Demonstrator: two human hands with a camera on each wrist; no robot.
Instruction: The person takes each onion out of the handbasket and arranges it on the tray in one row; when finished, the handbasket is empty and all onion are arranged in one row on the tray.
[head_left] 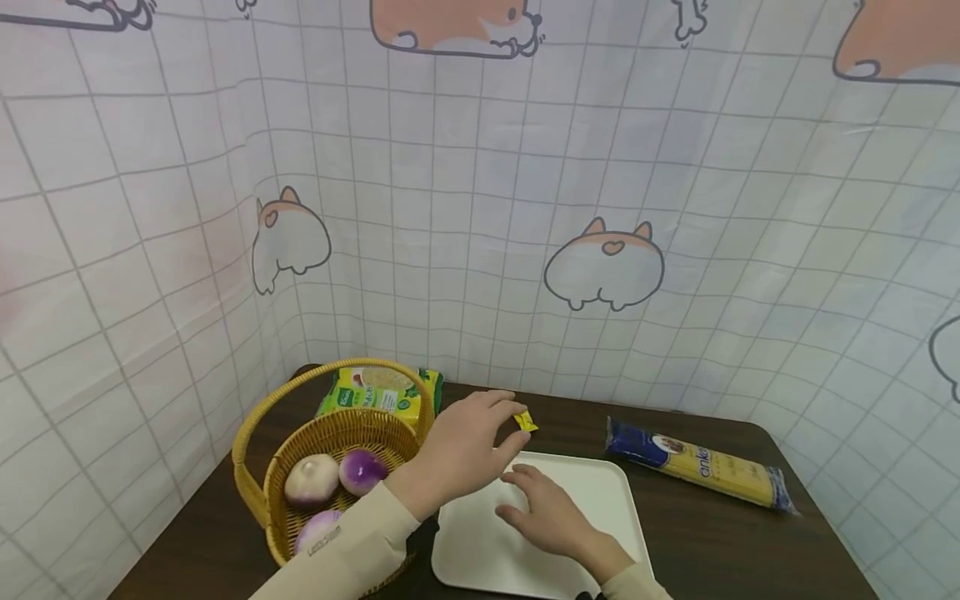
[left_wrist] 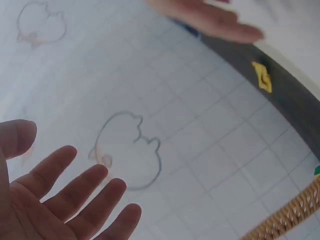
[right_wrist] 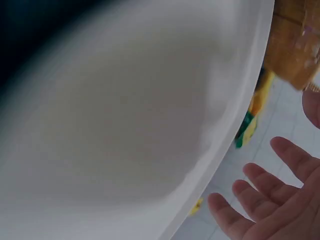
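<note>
My left hand (head_left: 467, 447) is raised between the wicker basket (head_left: 288, 450) and the white tray (head_left: 480, 533), fingers spread and slightly bent, holding nothing. In the left wrist view its palm and fingers show bare. Above the tray hovers my right hand (head_left: 551, 515), fingers loosely bent and nothing in them; the right wrist view shows its fingers (right_wrist: 250, 197) apart beside the tray's rim. Just beyond the left fingertips lies a small yellow packet (head_left: 527, 421). The basket holds a whitish onion (head_left: 312, 479) and purple onions (head_left: 363, 472), one partly covered by the left sleeve.
Behind the basket lies a green and yellow food packet (head_left: 378, 393), partly hidden by the handle. A blue and yellow pasta packet (head_left: 697, 465) lies on the dark table (head_left: 720, 550) at right. A patterned white curtain (head_left: 465, 208) hangs behind the table.
</note>
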